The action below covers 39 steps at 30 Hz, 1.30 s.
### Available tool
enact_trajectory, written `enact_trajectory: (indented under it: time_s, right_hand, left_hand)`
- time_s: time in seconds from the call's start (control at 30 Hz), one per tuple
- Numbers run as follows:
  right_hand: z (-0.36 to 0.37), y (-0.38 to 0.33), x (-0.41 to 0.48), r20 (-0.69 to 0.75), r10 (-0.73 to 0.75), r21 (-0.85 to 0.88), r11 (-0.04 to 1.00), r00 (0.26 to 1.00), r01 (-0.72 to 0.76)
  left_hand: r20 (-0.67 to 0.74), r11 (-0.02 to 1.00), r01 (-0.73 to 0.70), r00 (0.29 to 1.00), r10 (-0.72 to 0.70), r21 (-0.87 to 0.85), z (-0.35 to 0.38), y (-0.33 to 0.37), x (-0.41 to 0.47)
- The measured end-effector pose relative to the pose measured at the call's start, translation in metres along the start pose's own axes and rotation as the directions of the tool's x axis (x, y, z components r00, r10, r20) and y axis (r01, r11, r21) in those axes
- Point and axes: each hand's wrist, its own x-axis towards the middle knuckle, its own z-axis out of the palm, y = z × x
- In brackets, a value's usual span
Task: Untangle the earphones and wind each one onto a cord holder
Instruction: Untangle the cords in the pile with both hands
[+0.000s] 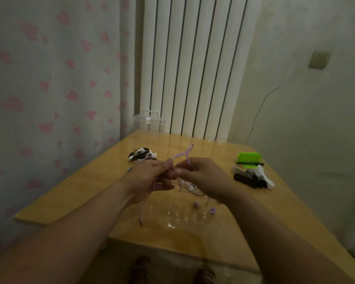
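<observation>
Both hands meet above the middle of the wooden table [74, 193]. My left hand [150, 177] and my right hand [203, 177] pinch a purple earphone cord [182, 155], which loops up above the fingers. More of the cord trails down to the table, tangled with a white earphone [190, 187]. Two purple earbuds [212, 211] lie on the table below my right hand. A heap of wound black and white earphones [141, 155] sits behind my left hand.
At the right of the table lie black and white cord holders [252, 178], a black pen [250, 163] and a bright green box [249, 156]. A clear plastic container [150, 121] stands at the table's back edge before a white radiator [193, 68].
</observation>
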Motion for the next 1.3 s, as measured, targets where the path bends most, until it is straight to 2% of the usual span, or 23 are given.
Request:
enact_trajectory:
  time_s: [0.07,0.17,0.27,0.4,0.47,0.53,0.6,0.67,0.7,0.77,0.87,0.93,1.03,1.07,1.1,1.13,1.2,1.23,1.3]
  right_hand:
    - [0.015,0.004,0.008,0.019,-0.001,0.012,1.000,1.000,0.001]
    - [0.021,0.013,0.015,-0.071,0.025,-0.012,1.000,0.997,-0.026]
    - [0.019,0.025,0.023,-0.092,0.098,0.041,0.995,0.991,-0.094]
    - [0.015,0.041,0.033,-0.157,0.140,0.188,0.976,0.978,-0.109]
    - [0.012,0.046,0.037,-0.161,0.189,0.302,0.944,0.969,-0.134]
    - [0.010,0.053,0.040,-0.156,0.237,0.400,0.903,0.959,-0.159]
    - [0.011,0.063,0.041,-0.187,0.277,0.442,0.881,0.942,-0.171]
    - [0.010,0.077,0.043,-0.274,0.363,0.504,0.843,0.890,-0.189]
    - [0.009,0.084,0.043,-0.304,0.425,0.563,0.802,0.853,-0.199]
    - [0.007,0.095,0.046,-0.313,0.521,0.689,0.700,0.794,-0.188]
    - [0.000,0.103,0.049,-0.350,0.541,0.760,0.641,0.765,-0.106]
    - [-0.006,0.106,0.050,-0.351,0.524,0.810,0.586,0.776,-0.029]
    - [-0.012,0.105,0.047,-0.270,0.492,0.890,0.455,0.828,0.020]
    - [-0.012,0.104,0.046,-0.264,0.482,0.898,0.439,0.836,0.030]
    - [-0.012,0.102,0.044,-0.281,0.477,0.882,0.471,0.833,0.028]
    - [-0.012,0.101,0.042,-0.329,0.468,0.824,0.567,0.820,0.008]
    - [-0.011,0.101,0.039,-0.461,0.401,0.587,0.807,0.792,-0.067]
    - [-0.009,0.103,0.038,-0.510,0.347,0.460,0.883,0.788,-0.091]
    - [-0.007,0.104,0.037,-0.535,0.241,0.326,0.943,0.810,-0.066]
  left_hand:
    - [-0.018,1.000,-0.010,1.000,0.009,-0.003,0.002,-0.003,0.006]
    - [-0.042,0.999,-0.027,0.999,0.029,0.043,-0.001,-0.010,0.013]
    - [-0.067,0.996,-0.026,0.997,0.032,0.086,-0.008,-0.015,0.019]
    - [-0.048,0.973,0.028,0.999,-0.017,0.231,-0.017,-0.018,0.020]
    - [-0.036,0.968,0.040,0.999,-0.033,0.247,-0.016,-0.021,0.020]
    - [-0.042,0.979,0.039,0.999,-0.031,0.199,-0.013,-0.022,0.022]
    - [-0.067,1.000,0.011,0.998,-0.010,0.019,-0.014,-0.022,0.025]
    - [-0.086,0.984,-0.026,0.996,0.011,-0.174,-0.021,-0.022,0.028]
    - [-0.090,0.976,-0.030,0.996,0.011,-0.216,-0.023,-0.022,0.028]
    - [-0.092,0.982,-0.025,0.996,0.008,-0.186,-0.024,-0.026,0.026]
    - [-0.119,0.992,-0.022,0.993,0.007,-0.124,-0.021,-0.037,0.026]
    - [-0.122,0.990,-0.025,0.992,0.008,-0.141,-0.020,-0.041,0.028]
    - [-0.117,0.984,0.004,0.993,-0.026,-0.180,-0.019,-0.047,0.031]
    - [-0.116,0.979,0.010,0.993,-0.034,-0.203,-0.018,-0.049,0.032]
    - [-0.112,0.969,0.004,0.993,-0.033,-0.248,-0.018,-0.050,0.034]
    - [-0.110,0.947,-0.016,0.994,-0.020,-0.320,-0.017,-0.049,0.036]
    - [-0.129,0.867,-0.071,0.992,0.008,-0.493,-0.018,-0.043,0.037]
    - [-0.145,0.821,-0.096,0.989,0.017,-0.562,-0.019,-0.039,0.037]
    - [-0.182,0.785,-0.138,0.983,0.033,-0.603,-0.027,-0.033,0.039]
